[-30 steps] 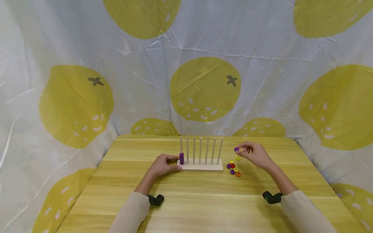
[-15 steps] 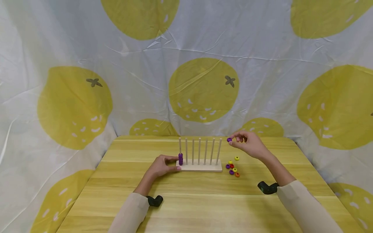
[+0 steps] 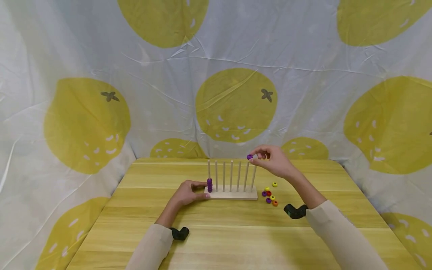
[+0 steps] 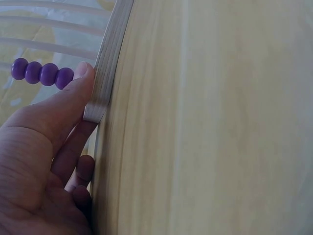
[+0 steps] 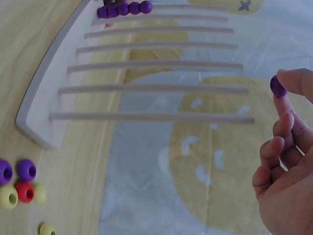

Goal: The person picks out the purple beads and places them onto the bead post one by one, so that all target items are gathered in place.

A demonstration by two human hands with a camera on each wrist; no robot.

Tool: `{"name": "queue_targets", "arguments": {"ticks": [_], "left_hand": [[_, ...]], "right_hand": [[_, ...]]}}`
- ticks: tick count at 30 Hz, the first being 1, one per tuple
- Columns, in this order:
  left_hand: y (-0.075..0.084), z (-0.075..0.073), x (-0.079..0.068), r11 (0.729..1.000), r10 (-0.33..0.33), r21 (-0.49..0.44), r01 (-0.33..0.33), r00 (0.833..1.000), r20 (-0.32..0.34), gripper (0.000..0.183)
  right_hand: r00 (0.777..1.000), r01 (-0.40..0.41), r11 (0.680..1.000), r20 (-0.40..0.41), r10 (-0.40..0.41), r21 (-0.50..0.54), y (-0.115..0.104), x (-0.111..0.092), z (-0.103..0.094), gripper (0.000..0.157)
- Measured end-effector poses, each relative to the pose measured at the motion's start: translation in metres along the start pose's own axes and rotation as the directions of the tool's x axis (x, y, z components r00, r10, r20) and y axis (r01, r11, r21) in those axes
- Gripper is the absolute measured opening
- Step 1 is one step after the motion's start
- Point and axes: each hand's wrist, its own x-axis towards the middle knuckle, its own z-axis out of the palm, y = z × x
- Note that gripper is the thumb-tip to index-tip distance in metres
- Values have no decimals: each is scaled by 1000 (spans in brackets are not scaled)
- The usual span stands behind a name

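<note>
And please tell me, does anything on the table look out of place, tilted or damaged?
Nothing really stands out. The peg rack stands upright, its end held by the left hand, and I see no damage. The loose beads lie scattered beside it, one yellow bead slightly apart, but that looks ordinary.

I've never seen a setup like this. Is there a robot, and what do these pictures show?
No robot here, just a person working bare-handed. The wide picture comes from a camera worn on the head; the two close ones come from cameras on the left and right wrists. On the wooden table is a stand with seven upright pegs. A stack of purple beads sits on the leftmost peg, and loose beads in purple, yellow, red and orange lie right of the stand. The left hand holds the stand's left end. The right hand pinches a single purple bead near the peg tops, not on any peg.
</note>
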Motion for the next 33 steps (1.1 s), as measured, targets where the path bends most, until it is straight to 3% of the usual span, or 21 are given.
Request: {"name": "queue_targets", "arguments": {"ticks": [10, 21, 33], "left_hand": [[0, 0, 0, 1000, 4, 16, -4, 1000, 3, 55], [-2, -1, 1, 1000, -4, -5, 4, 1000, -4, 54], [1, -2, 0, 1000, 16, -1, -16, 1000, 3, 53]], "right_hand": [[998, 50, 998, 29, -50, 32, -14, 23, 26, 21], [994, 90, 996, 65, -88, -23, -32, 46, 56, 18], [986, 134, 991, 104, -133, -7, -49, 63, 80, 15]]}}
